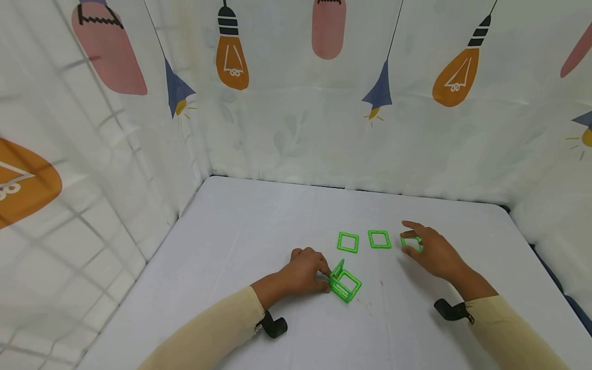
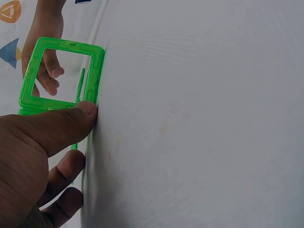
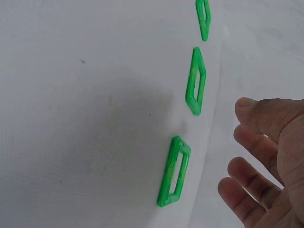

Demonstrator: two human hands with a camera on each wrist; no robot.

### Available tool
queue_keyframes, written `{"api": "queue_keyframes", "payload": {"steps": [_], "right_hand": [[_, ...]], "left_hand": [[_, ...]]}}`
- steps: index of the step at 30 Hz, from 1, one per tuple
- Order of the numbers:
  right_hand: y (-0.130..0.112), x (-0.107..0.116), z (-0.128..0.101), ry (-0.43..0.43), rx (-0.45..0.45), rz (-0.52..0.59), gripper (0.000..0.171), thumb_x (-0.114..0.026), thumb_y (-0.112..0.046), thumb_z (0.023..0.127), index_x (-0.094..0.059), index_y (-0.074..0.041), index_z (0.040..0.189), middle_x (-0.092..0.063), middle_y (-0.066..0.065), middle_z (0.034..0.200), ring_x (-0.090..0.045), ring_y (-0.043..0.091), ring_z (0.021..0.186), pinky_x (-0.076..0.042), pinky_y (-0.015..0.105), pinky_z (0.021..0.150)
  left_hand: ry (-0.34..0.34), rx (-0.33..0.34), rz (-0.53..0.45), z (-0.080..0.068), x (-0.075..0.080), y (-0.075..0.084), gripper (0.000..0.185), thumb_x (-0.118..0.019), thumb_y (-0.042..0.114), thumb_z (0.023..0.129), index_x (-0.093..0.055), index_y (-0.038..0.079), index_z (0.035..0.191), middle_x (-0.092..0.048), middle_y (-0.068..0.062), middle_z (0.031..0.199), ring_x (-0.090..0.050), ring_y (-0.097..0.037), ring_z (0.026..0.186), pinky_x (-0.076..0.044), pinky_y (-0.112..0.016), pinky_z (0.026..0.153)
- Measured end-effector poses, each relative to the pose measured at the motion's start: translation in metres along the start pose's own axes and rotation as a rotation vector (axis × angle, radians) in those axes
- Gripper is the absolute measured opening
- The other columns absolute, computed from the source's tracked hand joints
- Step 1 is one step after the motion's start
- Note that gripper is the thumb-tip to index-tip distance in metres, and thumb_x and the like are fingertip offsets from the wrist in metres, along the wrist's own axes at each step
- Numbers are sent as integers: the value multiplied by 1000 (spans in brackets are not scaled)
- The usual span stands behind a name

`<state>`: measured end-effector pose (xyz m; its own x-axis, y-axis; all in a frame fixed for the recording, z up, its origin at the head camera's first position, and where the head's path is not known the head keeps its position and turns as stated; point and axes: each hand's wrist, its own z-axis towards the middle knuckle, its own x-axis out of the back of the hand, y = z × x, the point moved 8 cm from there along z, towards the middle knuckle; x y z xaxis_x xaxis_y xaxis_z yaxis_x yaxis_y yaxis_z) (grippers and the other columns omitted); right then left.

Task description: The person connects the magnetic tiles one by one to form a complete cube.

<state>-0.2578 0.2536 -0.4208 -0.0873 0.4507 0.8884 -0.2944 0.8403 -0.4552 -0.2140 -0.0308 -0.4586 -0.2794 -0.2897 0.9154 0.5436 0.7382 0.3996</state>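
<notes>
Bright even light, soft shadows, warped edges

White table (image 1: 240, 231), curtain walls printed with orange bulbs (image 1: 232, 56), pink shapes (image 1: 328, 28)

No text, label, brand, number or sign can be read anywhere. The curtain (image 1: 296, 118) across the upper part of the head view carries only printed pictures of light bulbs and lamps, without any lettering.
</notes>
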Motion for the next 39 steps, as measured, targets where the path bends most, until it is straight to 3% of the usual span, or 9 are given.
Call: {"api": "queue_keyframes", "payload": {"steps": [27, 39], "right_hand": [[39, 2, 5, -25, -68, -23, 68, -71, -20, 98, -38, 2, 153, -60, 23, 138, -55, 51, 118, -44, 65, 93], [55, -5, 6, -42, -77, -13, 64, -64, -9, 96, -37, 7, 152, -56, 28, 140, -45, 54, 130, -37, 67, 101]], "left_hand": [[-2, 7, -7, 0, 1, 1, 26, -88, 36, 82, -82, 30, 106, -61, 18, 106, -50, -10, 107, -30, -44, 96], [1, 9, -12, -1, 0, 0, 25, -87, 36, 83, -82, 30, 106, -61, 18, 107, -49, -10, 108, -30, -44, 97]]}}
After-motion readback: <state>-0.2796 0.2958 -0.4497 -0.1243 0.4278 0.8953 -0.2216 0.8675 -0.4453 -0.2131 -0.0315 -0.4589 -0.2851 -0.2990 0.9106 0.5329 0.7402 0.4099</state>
